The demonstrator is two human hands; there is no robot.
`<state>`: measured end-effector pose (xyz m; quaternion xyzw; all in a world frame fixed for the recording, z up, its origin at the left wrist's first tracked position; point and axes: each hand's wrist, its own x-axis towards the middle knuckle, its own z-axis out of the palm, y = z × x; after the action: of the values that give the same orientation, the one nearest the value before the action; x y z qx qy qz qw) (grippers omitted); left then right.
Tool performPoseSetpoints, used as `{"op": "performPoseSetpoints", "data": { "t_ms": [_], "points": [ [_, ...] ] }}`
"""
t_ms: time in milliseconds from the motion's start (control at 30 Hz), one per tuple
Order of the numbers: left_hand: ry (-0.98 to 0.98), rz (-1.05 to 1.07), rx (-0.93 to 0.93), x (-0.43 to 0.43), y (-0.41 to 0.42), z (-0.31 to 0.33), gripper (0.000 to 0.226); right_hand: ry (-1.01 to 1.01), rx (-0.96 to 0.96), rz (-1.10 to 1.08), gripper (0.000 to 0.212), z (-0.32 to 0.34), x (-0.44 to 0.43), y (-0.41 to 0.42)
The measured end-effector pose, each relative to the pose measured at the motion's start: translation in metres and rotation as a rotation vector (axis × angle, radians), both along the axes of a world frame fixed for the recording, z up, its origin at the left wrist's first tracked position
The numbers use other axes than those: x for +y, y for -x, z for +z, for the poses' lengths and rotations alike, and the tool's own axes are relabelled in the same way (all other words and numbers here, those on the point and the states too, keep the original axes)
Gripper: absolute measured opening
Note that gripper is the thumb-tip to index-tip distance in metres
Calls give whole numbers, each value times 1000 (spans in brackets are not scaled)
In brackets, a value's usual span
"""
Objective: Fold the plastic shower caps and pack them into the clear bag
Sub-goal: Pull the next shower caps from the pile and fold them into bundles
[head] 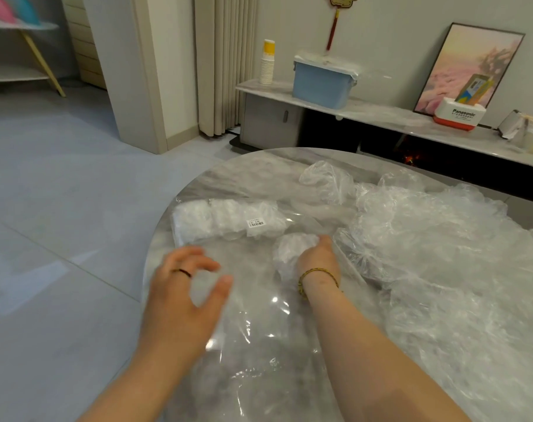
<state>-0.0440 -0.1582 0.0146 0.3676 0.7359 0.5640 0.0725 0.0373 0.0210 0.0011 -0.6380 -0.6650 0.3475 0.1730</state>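
folded shower cap (292, 251) held bunched in right grip (318, 258), centre frame on the counter (259, 166). clear bag (228, 220) lies just up-left, long axis left-right, mouth judged toward the cap. left grip (183, 293) spread wide, empty, nearer the bag.

A: What holds everything?
B: A rounded grey marbled table (228, 178).
A: And on it?
B: Far left, a packed bag (216, 220) of folded caps with a barcode label (255, 223). Just beside it lies a folded cap bundle (289, 251). A flat clear bag (259, 330) covers the near part. Right, a heap of loose shower caps (426, 239), with one crumpled cap (326, 178) behind.
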Motion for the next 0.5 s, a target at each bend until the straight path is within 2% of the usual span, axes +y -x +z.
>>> {"op": "performPoseSetpoints", "data": {
  "t_ms": [33,100,167,233,300,433,500],
  "points": [
    [48,116,-108,1,10,-3,23,4,-7,-5,47,-1,2,1],
    [211,199,-375,2,27,-9,51,13,-9,-25,44,-1,5,2],
    [273,114,-632,2,31,-11,69,11,9,-53,38,-1,7,4],
    [277,22,-777,3,26,-14,73,-6,30,-68,37,-1,4,6],
    [309,7,-767,4,22,-16,70,-32,26,-41,43,-4,1,8],
    [342,51,-596,10,22,-13,65,-101,-17,109,55,-15,-1,10],
    [417,119,-350,11,25,-15,71,-124,-36,165,61,-18,-4,9]
  ]
}}
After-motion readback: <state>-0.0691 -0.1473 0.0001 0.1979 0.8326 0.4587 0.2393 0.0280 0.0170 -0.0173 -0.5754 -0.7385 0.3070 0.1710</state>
